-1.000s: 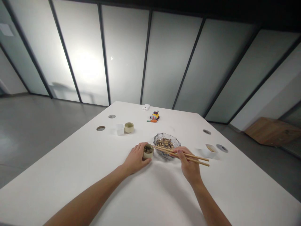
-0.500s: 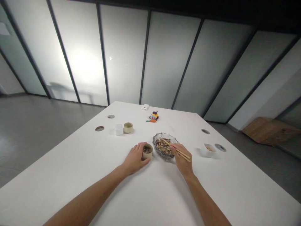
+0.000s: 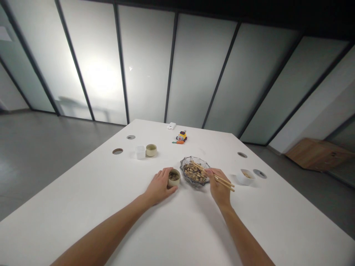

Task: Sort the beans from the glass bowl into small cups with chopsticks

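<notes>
My left hand is wrapped round the side of a small beige cup, which stands upright on the table. Dark, seed-like bits lie inside that cup. Just to its right is a clear glass bowl with a scalloped rim, holding many brown and tan pieces that look like sunflower seeds. A pair of wooden chopsticks is gripped in my right hand at the bowl's right edge. Their tips lie over the seeds towards the far left of the bowl; whether they pinch anything is too small to tell.
On the white table, a white cup and another beige cup stand at the left. A white dish with pale pieces is at the right. Farther back lie a toy car, an orange-handled screwdriver and a white device.
My right hand has moved a little to the right with the chopsticks, and their tips have shifted slightly left and up over the bowl. My left hand and the cup have stayed put.
</notes>
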Demonstrator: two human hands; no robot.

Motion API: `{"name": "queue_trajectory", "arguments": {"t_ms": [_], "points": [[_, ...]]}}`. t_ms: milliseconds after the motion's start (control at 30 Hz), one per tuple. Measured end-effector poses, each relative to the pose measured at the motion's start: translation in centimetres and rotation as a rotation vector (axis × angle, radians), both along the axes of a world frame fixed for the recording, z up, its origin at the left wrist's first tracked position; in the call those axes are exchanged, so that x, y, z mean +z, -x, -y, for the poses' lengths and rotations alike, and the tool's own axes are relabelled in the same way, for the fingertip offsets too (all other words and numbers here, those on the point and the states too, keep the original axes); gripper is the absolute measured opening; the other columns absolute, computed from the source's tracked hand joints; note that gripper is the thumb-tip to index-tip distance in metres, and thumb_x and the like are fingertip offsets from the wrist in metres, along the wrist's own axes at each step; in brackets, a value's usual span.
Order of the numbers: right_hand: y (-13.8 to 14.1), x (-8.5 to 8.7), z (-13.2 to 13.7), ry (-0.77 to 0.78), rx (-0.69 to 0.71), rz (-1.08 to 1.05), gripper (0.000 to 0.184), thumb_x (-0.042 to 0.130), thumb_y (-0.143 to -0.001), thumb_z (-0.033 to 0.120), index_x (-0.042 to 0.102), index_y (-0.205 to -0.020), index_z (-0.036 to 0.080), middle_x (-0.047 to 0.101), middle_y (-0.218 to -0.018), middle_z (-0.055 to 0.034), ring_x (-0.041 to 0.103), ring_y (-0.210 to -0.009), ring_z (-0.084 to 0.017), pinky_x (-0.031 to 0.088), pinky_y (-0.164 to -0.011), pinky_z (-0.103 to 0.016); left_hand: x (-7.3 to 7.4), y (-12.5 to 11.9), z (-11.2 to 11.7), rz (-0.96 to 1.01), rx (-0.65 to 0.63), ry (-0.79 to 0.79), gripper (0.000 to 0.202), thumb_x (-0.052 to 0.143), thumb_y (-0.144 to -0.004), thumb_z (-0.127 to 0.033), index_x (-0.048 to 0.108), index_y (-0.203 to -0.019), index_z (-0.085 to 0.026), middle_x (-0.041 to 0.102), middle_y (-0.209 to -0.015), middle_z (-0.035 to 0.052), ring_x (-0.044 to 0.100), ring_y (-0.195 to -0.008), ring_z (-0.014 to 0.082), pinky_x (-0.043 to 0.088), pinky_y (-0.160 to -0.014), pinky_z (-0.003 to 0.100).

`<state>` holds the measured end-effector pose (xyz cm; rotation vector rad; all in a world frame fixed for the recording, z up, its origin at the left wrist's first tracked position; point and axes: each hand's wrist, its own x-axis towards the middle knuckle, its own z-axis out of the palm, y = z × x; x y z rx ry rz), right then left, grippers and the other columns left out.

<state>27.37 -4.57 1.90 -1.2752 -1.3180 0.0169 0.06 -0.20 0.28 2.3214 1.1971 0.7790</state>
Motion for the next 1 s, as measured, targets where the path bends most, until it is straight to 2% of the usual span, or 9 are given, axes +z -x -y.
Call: {"name": "queue_trajectory", "arguments": {"t_ms": [200,400,633,833,900,1000], "points": [[0.6,0.5,1.1,0.052,0.202,-0.514,0.045,0.078,-0.092,0.065,0.079,-0.091,0.02,0.082,-0.093,-0.0088,0.08,-0.077,-0.025,0.07,-0.084,-0.048,-0.2,0.0,-0.2,-0.006,0.005,0.001,0.068,0.078,-0.089,-0.034,0.049,-0.15,-0.026,0.063,-0.146,0.0137,0.064,-0.13,0.0366,0.051,-0.114,0.054],[1.6,1.2,2.1,0.132,0.379,-0.663,0.04,0.089,-0.084,0.062,0.082,-0.084,0.022,0.081,-0.088,-0.0059,0.079,-0.079,-0.024,0.072,-0.081,-0.046,-0.3,0.1,-0.2,0.007,0.008,0.005,0.069,0.077,-0.088,-0.034,0.05,-0.151,-0.025,0.063,-0.146,0.0138,0.063,-0.131,0.0362,0.049,-0.114,0.053],[1.5,1.4,2.4,0.196,0.395,-0.644,0.043,0.089,-0.081,0.064,0.083,-0.083,0.022,0.081,-0.09,-0.0063,0.078,-0.078,-0.024,0.073,-0.079,-0.044,-0.2,0.1,-0.1,0.011,0.003,0.006,0.069,0.077,-0.089,-0.034,0.049,-0.151,-0.025,0.063,-0.148,0.0148,0.062,-0.132,0.0373,0.049,-0.114,0.055],[1.7,1.3,2.5,0.224,0.367,-0.529,0.047,0.085,-0.083,0.068,0.083,-0.084,0.021,0.081,-0.092,-0.0089,0.077,-0.074,-0.025,0.072,-0.074,-0.044,-0.1,0.0,0.0,0.007,0.007,-0.002,0.068,0.076,-0.089,-0.032,0.05,-0.15,-0.023,0.063,-0.146,0.0139,0.063,-0.132,0.0361,0.05,-0.115,0.053],[1.5,1.4,2.5,0.198,0.296,-0.461,0.049,0.08,-0.087,0.069,0.082,-0.088,0.021,0.082,-0.093,-0.0097,0.077,-0.073,-0.025,0.071,-0.073,-0.044,-0.1,0.0,0.0,0.003,0.008,-0.003,0.067,0.077,-0.088,-0.032,0.05,-0.149,-0.024,0.063,-0.146,0.0136,0.063,-0.131,0.0359,0.05,-0.115,0.053],[0.4,1.4,2.4,0.087,0.082,-0.233,0.05,0.071,-0.095,0.07,0.081,-0.091,0.021,0.081,-0.092,-0.0105,0.078,-0.079,-0.027,0.068,-0.078,-0.044,-0.2,0.0,-0.1,-0.009,0.009,0.0,0.067,0.077,-0.088,-0.033,0.051,-0.149,-0.023,0.063,-0.146,0.0146,0.063,-0.13,0.0368,0.051,-0.114,0.055]]}}
